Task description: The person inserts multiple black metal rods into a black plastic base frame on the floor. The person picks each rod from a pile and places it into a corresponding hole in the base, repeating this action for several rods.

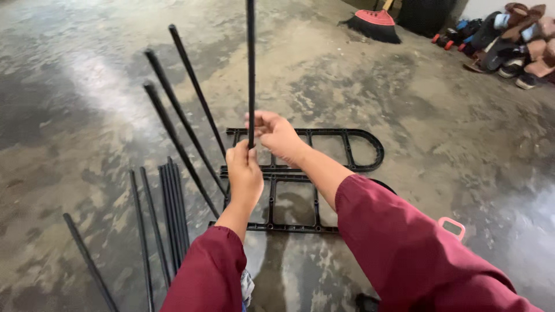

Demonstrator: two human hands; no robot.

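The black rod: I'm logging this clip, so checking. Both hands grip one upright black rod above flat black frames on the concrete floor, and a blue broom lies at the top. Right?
Not quite: the broom is red, not blue, as the head view shows. The rest holds: left hand and right hand grip one upright black rod above the flat black frames on the concrete floor.

The upright black rod (250,69) gripped by both hands runs off the top edge, so its upper end is unseen, and its lower end is hidden behind the left hand (243,173). Beyond the hands, the broom (373,23) loses its handle at the top edge. The shoe pile (509,40) is cut by the right edge.
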